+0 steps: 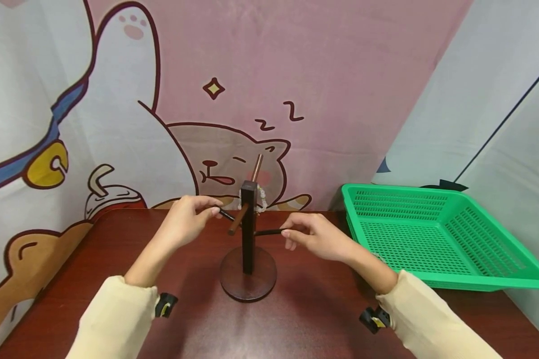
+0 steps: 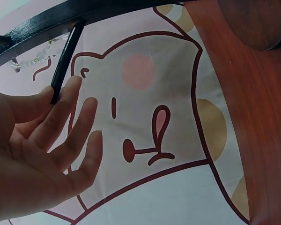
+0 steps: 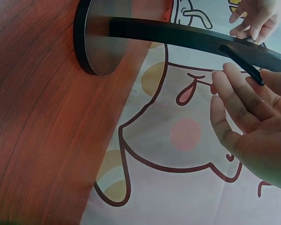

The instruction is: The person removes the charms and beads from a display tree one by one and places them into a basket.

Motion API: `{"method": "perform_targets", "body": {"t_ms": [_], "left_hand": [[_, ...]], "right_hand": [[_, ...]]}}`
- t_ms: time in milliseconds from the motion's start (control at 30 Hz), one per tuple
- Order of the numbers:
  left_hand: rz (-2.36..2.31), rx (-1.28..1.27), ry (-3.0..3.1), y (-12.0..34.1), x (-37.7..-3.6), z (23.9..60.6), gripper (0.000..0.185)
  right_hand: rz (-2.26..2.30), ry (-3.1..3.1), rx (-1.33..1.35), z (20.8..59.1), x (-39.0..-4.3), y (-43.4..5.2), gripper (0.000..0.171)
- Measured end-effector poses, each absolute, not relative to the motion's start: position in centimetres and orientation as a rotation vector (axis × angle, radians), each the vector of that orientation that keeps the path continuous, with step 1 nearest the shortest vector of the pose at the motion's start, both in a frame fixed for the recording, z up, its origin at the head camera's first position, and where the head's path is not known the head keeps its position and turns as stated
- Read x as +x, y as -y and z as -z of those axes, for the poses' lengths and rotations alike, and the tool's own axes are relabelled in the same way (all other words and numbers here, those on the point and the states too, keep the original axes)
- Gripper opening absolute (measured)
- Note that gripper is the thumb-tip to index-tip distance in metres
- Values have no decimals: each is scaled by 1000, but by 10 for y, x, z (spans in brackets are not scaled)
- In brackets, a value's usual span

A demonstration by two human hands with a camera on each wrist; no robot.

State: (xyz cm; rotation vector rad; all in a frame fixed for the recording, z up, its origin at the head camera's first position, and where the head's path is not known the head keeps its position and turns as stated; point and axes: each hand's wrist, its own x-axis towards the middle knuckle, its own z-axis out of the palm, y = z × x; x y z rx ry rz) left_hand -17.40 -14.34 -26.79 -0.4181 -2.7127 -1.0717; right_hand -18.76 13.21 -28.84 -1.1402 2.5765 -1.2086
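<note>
A dark wooden stand rises upright from its round base in the middle of the table. My left hand pinches the outer end of its left black peg between thumb and index finger, the other fingers spread loosely. On the opposite side, my right hand pinches the tip of the right black peg. A brown peg points toward me, and another brown peg points away behind the post. A bracelet of pale, clear beads hangs behind the post near its top.
A green plastic basket stands on the right of the reddish-brown table, close to my right forearm. Behind the table hangs a cloth printed with cartoon animals.
</note>
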Motion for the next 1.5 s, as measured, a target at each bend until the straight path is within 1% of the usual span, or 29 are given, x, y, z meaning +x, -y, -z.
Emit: {"method": "perform_targets", "body": {"t_ms": [267,533,800,1000,1200,1500], "left_hand": [[1105,-368,2748,153,-166,273,25],[1120,-339,2638,158,-145,272,22],[1121,-406,2519,141,-115,253,24],[1130,-448,2450,122,-98,245,21],[1095,-429,2364,108,-92,244,18],[1023,-374,2315,98,-93,244,15]], "right_hand": [[1204,-2572,-1110,287,-188,-132,6],[1200,-2579,-1098,287,-187,-132,6],[1202,-2578,-1108,288,-188,-132,5],[1207,-2577,-1117,287,-188,-132,5],[1209,-2579,-1117,288,-188,-132,5],[1205,-2584,-1115,288,-188,-132,4]]}}
